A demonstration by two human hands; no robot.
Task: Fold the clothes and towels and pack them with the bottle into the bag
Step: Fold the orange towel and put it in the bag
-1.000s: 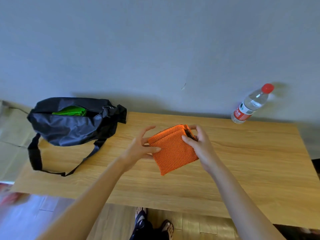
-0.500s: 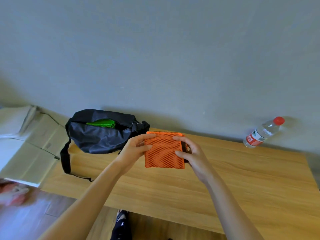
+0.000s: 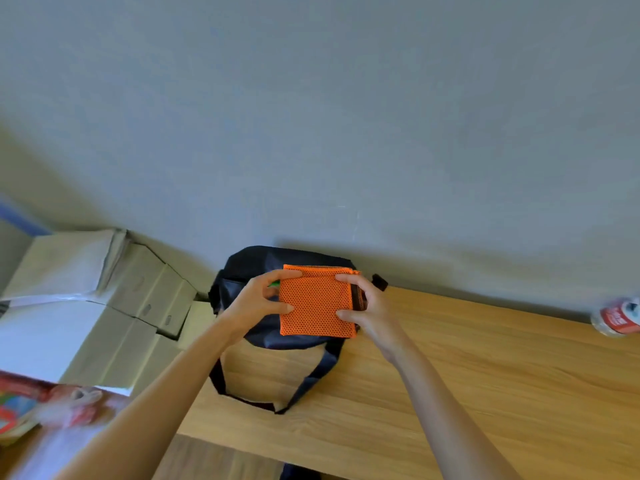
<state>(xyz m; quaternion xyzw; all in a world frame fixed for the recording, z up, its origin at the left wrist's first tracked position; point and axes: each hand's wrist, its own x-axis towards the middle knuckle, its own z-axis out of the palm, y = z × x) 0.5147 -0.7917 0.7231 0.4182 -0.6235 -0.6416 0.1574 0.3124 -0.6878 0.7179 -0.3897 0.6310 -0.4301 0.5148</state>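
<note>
A folded orange mesh cloth (image 3: 317, 301) is held flat in the air, directly over the black bag (image 3: 249, 263) at the table's back left corner. My left hand (image 3: 258, 301) pinches the cloth's left edge and my right hand (image 3: 369, 308) pinches its right edge. A sliver of green fabric (image 3: 275, 283) shows inside the bag beside my left fingers. The bag's strap (image 3: 301, 386) loops toward me on the wooden table (image 3: 485, 375). The water bottle (image 3: 618, 317), with a red label, lies at the far right edge of view, partly cut off.
Stacked cardboard boxes (image 3: 86, 306) stand left of the table against the grey wall. Blurred colourful items (image 3: 41, 403) lie on the floor at lower left. The table's front edge runs across the bottom.
Both hands have carried the orange cloth left and away from me, from the table's middle to above the bag. My view has swung left, pushing the bottle to the right edge.
</note>
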